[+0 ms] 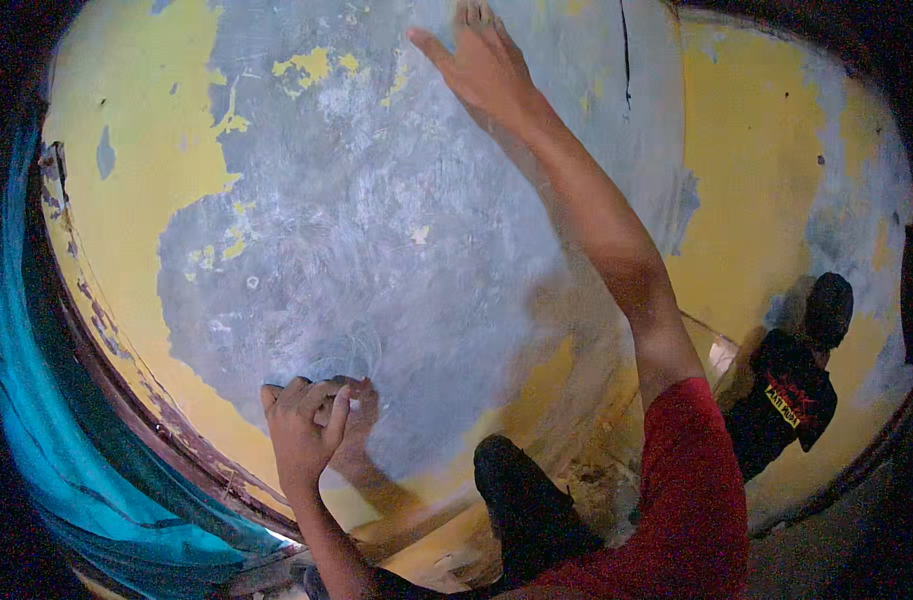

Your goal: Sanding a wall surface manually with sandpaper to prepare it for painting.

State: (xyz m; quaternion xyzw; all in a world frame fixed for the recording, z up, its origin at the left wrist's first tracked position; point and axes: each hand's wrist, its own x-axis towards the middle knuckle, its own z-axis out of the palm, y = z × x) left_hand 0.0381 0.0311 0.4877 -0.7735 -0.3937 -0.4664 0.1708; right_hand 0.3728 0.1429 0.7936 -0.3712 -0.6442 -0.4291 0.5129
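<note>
Possibly, rubbing could flake the wall's (416, 200) left-edge yellow paint (146, 190); our curled left hand (306, 425) and thumb-splayed right hand (484, 75) hide any contents.

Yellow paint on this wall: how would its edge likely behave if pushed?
The yellow paint is probably thin and brittle, given its ragged edges. It may flake in small bits, as small yellow patches dot the grey area.

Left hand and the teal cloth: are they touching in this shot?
Apart. The head view shows it: yellow paint and a brownish edge lie between the left hand and the teal cloth.
</note>
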